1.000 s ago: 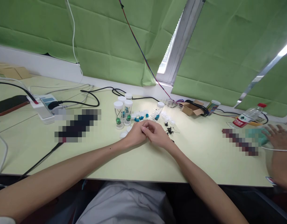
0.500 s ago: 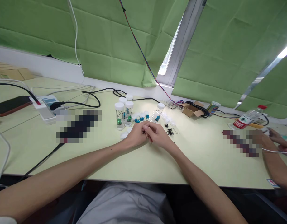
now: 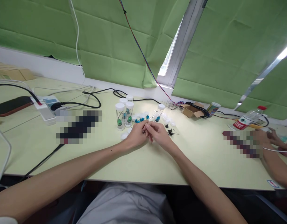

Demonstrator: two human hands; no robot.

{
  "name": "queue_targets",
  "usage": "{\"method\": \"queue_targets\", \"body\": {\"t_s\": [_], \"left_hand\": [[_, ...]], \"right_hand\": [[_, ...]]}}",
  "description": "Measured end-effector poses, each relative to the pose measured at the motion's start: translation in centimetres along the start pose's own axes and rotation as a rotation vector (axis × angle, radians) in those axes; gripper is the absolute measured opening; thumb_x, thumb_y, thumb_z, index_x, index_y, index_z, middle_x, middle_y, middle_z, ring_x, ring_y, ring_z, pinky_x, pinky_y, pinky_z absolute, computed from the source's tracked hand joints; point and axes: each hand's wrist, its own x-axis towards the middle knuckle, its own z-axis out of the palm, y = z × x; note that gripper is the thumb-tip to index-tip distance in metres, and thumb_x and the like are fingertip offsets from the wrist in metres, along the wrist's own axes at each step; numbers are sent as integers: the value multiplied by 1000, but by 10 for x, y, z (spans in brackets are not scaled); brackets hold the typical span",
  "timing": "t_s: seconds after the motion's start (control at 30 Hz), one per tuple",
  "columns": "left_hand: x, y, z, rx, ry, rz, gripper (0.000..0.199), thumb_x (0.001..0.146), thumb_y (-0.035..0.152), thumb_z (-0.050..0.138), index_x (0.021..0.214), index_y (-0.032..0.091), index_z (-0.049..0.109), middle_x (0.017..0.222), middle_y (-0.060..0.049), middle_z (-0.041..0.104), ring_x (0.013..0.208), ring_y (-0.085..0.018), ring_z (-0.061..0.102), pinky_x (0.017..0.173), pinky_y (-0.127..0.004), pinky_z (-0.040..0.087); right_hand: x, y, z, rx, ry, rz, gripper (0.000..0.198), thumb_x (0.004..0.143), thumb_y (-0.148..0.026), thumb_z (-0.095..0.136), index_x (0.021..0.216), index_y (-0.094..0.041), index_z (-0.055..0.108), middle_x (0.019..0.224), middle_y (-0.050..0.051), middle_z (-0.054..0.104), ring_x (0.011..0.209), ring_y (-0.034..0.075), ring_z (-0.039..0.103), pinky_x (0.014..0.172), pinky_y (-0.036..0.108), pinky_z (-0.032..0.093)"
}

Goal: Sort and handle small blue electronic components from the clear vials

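Note:
My left hand [image 3: 138, 134] and my right hand [image 3: 158, 134] meet over the table, fingers curled together. Between the fingertips is a small dark piece, mostly hidden, whose kind I cannot make out. Just behind the hands lie several small blue parts [image 3: 141, 119]. Clear tubes with white caps [image 3: 120, 116] stand upright to the left, with green and blue pieces inside. Another capped tube [image 3: 160, 111] stands behind my right hand. To its right are small black parts [image 3: 170, 133] with thin wires, and loose white caps [image 3: 171, 123].
A power strip [image 3: 46, 110] with plugs and cables lies at the left. An open cardboard box [image 3: 192, 111], a can [image 3: 213, 109] and a bottle with a red cap [image 3: 247, 118] stand at the right. Another person's hands [image 3: 262, 137] work at the far right.
My hands stay together in almost the same place, with only slight finger movement. The other person's hands at the far right have shifted a little.

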Motion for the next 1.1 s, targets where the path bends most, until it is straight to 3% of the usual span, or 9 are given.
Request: {"method": "queue_targets", "body": {"t_s": [0.37, 0.7, 0.97, 1.1], "left_hand": [[0, 1, 0, 63, 50, 27, 15, 71, 6, 47, 72, 21, 48, 58, 4, 63, 59, -14, 65, 56, -24, 47], [-1, 7, -2, -28, 39, -4, 13, 74, 7, 48, 78, 20, 50, 55, 5, 64, 56, -16, 67, 53, -24, 48], [-1, 9, -1, -78, 44, -71, 14, 73, 8, 47, 78, 20, 49, 55, 5, 64, 48, -15, 64, 43, -22, 43], [-1, 10, -1, -28, 95, -22, 17, 70, 5, 43, 74, 20, 49, 56, 4, 63, 55, -14, 65, 48, -22, 43]], "right_hand": [[1, -5, -1, 204, 30, 130, 41, 84, -57, 63, 81, -16, 67, 65, 1, 63, 45, 9, 50, 40, 22, 40], [0, -5, 0, 253, 13, 122, 32, 80, -47, 71, 84, -16, 70, 76, 5, 71, 49, 9, 50, 42, 23, 40], [1, -3, -1, 182, 21, 53, 27, 81, -43, 73, 86, -16, 70, 79, 5, 72, 48, 8, 48, 46, 23, 42], [2, -3, -1, 189, 30, 38, 25, 79, -40, 75, 84, -16, 70, 75, 3, 71, 46, 7, 47, 45, 23, 40]]}}
